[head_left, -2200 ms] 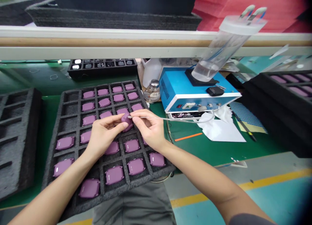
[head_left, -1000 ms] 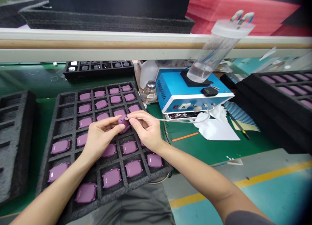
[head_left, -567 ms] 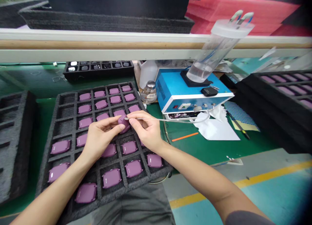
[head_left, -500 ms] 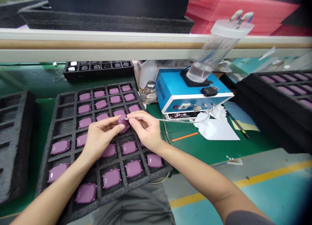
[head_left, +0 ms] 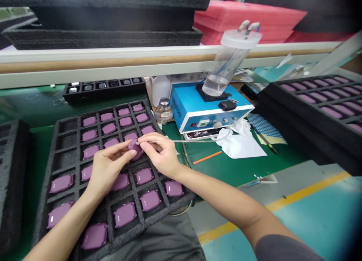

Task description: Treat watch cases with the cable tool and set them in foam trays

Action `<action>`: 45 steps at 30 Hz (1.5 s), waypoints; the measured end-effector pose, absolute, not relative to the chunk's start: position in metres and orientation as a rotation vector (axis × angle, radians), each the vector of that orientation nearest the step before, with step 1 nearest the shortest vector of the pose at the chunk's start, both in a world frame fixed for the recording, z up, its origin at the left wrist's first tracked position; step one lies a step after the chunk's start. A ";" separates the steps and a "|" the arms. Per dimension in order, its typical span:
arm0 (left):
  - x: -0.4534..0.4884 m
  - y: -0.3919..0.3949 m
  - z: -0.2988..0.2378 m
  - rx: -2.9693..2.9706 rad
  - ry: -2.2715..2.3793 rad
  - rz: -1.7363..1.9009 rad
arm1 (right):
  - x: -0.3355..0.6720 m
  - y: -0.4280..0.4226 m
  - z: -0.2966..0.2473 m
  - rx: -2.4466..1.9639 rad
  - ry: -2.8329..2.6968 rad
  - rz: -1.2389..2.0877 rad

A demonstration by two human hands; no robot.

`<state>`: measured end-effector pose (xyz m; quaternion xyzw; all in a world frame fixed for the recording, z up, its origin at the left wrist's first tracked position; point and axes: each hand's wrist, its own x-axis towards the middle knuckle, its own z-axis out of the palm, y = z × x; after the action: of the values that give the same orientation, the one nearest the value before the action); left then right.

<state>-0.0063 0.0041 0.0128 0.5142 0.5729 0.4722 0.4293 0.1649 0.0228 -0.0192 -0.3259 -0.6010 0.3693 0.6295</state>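
Hands (head_left: 106, 166) (head_left: 161, 155) meet at purple casing (head_left: 138, 151) over tray (head_left: 64, 160), within its edges

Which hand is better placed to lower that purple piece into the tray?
Probably the left hand: it grips the purple piece above the tray, while the right hand holds the thin tube.

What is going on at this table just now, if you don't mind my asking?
The person's left hand holds a purple case over a dark foam tray. The right hand pinches a thin tube near its end, with the tip at the case; I can't tell whether they touch. The tube runs toward the front of a blue machine. Other purple cases sit in the tray's compartments.
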 end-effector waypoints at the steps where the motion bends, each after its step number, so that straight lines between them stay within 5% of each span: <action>1: -0.006 0.004 0.013 1.282 1.429 1.177 | 0.165 0.023 -0.019 -0.741 -1.378 0.845; 45: -0.008 0.002 0.013 1.307 1.417 1.163 | 0.165 0.022 -0.019 -0.737 -1.373 0.868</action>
<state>-0.0075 0.0023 0.0126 0.5239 0.5681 0.4662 0.4306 0.1649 0.0220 -0.0193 -0.3215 -0.5992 0.3788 0.6278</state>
